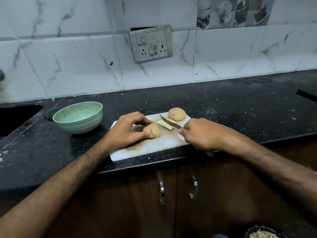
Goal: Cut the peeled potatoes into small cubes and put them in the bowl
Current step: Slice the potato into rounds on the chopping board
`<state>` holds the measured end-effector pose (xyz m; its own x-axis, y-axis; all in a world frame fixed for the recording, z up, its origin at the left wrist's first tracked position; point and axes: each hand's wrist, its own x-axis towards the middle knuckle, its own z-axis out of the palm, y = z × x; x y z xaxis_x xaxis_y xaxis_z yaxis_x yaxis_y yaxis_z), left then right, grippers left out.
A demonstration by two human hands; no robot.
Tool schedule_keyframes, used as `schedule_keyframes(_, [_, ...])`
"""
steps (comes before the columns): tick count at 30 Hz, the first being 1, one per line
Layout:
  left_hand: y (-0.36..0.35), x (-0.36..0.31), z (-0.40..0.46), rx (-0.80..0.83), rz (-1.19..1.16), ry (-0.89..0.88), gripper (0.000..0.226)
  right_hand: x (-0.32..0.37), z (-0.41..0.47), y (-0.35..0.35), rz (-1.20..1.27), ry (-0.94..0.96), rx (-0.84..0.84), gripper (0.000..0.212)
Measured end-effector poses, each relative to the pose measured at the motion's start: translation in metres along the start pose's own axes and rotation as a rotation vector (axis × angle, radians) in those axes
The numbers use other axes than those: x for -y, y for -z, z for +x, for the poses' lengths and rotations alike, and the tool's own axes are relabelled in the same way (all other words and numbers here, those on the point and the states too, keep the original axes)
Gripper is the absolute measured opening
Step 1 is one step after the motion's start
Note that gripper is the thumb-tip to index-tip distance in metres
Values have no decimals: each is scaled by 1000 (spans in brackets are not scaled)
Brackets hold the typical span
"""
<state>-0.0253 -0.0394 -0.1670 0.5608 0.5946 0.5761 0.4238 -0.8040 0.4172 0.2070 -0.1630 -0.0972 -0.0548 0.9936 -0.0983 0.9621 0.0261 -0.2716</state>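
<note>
L hand [127, 129] grips a potato half [152, 130] at frame centre, fingers curled over its far side and thumb pressed along its near edge, pinning it to the white cutting board [151, 145]. R hand [199, 134], just right of centre, is closed round the handle of a knife [169, 124]; handle is mostly hidden inside the fist, w/ only a small reddish bit showing at the knuckles. Blade points up-left across the board, and its tip sits near a pale yellow cut slice [165, 124] lying flat between the two hands; can't tell if the edge actually touches the slice. Another potato piece [177, 114], rounded side up, sits at the board's upper right corner, apart from the held half. Green bowl [78, 117] stands on the black countertop [240, 107] left of the board, mid-left of frame, near but not touching it; no cubes visible inside. Board has brownish smears on the near part. Sink cut-out [15, 117] at far left edge. Switch/socket plate [151, 43] on the marble-look tiled wall, upper centre. Two brown cabinet doors w/ metal handles [162, 188] below the counter, lower centre. Dark dish w/ pale shreds [264, 233] at the bottom right edge, partly cut off.
</note>
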Motion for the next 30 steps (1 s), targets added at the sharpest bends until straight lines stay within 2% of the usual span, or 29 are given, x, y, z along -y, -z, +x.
schedule_keyframes(7, [0, 5, 0, -1, 20, -42, 41, 33, 18, -6, -131, -6, -48, 24])
schedule_keyframes(13, [0, 7, 0, -6, 17, -61, 43, 46, 19, -7, -191, 19, -36, 31])
schedule_keyframes(20, [-1, 9, 0, -22, 6, -59, 48, 53, 16, -9, -208, 2, -28, 28])
schedule_keyframes(25, [-2, 11, 1, -27, -24, -39, 47, 57, 12, -10, -196, 4, -10, 5])
schedule_keyframes(27, [-2, 11, 1, -24, -23, -42, 47, 59, 12, -13, -181, -1, -11, 9])
schedule_keyframes(30, [-1, 11, 1, -15, -25, -45, 49, 61, 20, -20, -171, -15, -8, 25])
